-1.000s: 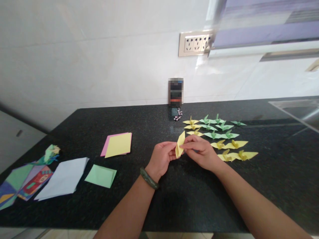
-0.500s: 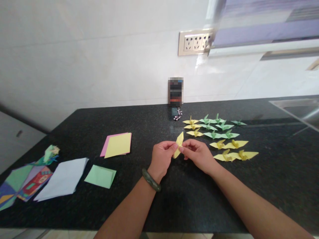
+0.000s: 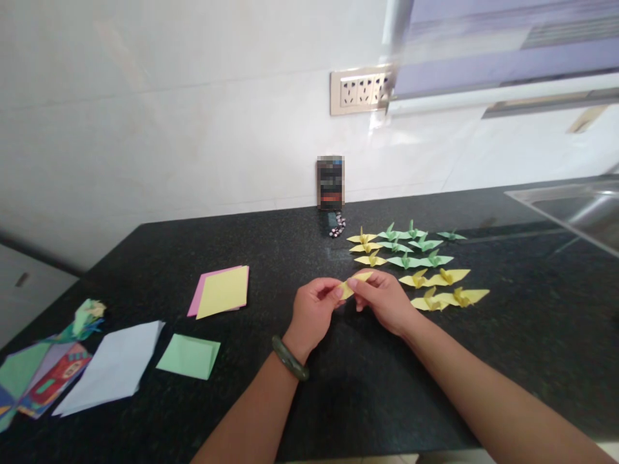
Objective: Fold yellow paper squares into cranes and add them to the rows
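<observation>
Between my two hands is a small piece of folded yellow paper (image 3: 347,291), tilted with one pointed end up to the right. My left hand (image 3: 315,310) pinches its lower left end between thumb and fingers; a dark green bangle (image 3: 290,358) circles that wrist. My right hand (image 3: 382,299) grips the other end, its thumb pressed on top of the paper. Just beyond and right of my right hand stand yellow paper cranes (image 3: 449,277) and green paper cranes (image 3: 406,260) in rows.
Left on the dark counter (image 3: 242,399) lie yellow and pink sheets (image 3: 222,291), folded green paper (image 3: 189,356), white sheets (image 3: 113,367) and a colourful packet (image 3: 55,380). A phone (image 3: 331,183) with a beaded strap (image 3: 337,225) leans on the wall. A sink (image 3: 575,206) is at right.
The folded yellow paper has turned from nearly upright to slanting flatter toward the right, and my right thumb now lies over it. The whole view has shifted slightly.
</observation>
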Tool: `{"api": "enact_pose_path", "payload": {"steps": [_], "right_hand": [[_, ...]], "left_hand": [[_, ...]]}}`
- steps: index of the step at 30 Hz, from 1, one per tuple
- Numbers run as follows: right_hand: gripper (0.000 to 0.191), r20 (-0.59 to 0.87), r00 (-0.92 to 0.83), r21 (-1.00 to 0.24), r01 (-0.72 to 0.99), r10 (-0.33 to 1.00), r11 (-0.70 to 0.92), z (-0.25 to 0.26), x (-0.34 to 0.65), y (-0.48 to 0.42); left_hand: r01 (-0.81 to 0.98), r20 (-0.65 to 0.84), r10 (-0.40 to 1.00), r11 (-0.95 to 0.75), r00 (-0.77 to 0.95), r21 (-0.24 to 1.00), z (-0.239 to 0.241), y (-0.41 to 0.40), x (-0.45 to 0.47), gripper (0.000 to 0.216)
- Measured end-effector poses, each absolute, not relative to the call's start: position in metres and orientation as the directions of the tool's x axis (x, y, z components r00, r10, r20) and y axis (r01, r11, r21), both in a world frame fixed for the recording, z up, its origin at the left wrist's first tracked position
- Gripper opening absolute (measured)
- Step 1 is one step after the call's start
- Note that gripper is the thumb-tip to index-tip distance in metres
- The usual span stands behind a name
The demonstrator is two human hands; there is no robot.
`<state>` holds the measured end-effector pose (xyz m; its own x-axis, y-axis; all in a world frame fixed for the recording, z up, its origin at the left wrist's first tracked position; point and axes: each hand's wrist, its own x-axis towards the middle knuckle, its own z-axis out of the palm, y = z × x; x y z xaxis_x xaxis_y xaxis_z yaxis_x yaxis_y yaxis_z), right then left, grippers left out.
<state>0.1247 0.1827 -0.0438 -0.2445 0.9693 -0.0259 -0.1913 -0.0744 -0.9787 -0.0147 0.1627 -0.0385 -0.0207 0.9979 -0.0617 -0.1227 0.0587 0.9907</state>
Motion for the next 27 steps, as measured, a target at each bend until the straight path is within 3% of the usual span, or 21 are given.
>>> {"api": "enact_pose_path", "payload": {"steps": [5, 10, 14, 23, 27], "right_hand": [[0.029, -0.158, -0.366, -0.873, -0.382, 0.917, -0.303, -0.040, 0.126, 0.182], [0.028, -0.201, -0.531, -0.734, -0.475, 0.823, -0.486, -0.038, 0.125, 0.178], [0.028, -0.192, -0.603, -0.691, -0.478, 0.774, -0.543, -0.040, 0.124, 0.177], [0.019, -0.171, -0.612, -0.687, -0.487, 0.772, -0.539, -0.042, 0.121, 0.173], [0.019, -0.197, -0.556, -0.686, -0.510, 0.808, -0.518, -0.043, 0.117, 0.170]], "left_hand": [[-0.156, -0.053, 0.997, 0.060, 0.053, 0.986, -0.039, 0.161, -0.016, 0.014], [-0.450, -0.112, 0.971, 0.197, 0.209, 0.871, -0.041, 0.160, -0.015, 0.017], [-0.538, -0.143, 0.954, 0.268, 0.262, 0.799, -0.039, 0.159, -0.014, 0.020], [-0.524, -0.126, 0.970, 0.219, 0.208, 0.823, -0.039, 0.160, -0.013, 0.021], [-0.340, -0.051, 0.997, 0.070, 0.064, 0.938, -0.041, 0.160, -0.013, 0.016]]}}
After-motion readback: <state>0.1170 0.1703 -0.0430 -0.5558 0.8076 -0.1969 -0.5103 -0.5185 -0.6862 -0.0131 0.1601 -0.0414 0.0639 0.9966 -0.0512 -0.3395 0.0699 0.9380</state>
